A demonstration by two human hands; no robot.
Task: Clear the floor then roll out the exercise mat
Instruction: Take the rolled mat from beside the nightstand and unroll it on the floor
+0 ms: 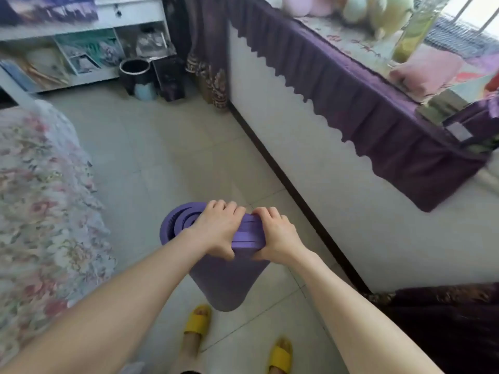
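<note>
A rolled purple exercise mat [226, 282] stands on end above the pale tiled floor [162, 157], its spiral top visible at the left. My left hand [216, 230] grips the top edge of the roll, fingers over it and thumb underneath. My right hand [275, 236] clasps the same top edge just to the right, touching the left hand. The mat's lower end hangs near my feet in yellow slippers [197, 322].
A bed with a floral cover [40, 198] lies along the left. A white wall under a purple-draped sill [351, 98] runs on the right. A black bin [135, 74], a dark box [168, 76] and white shelves [81, 49] stand at the far end.
</note>
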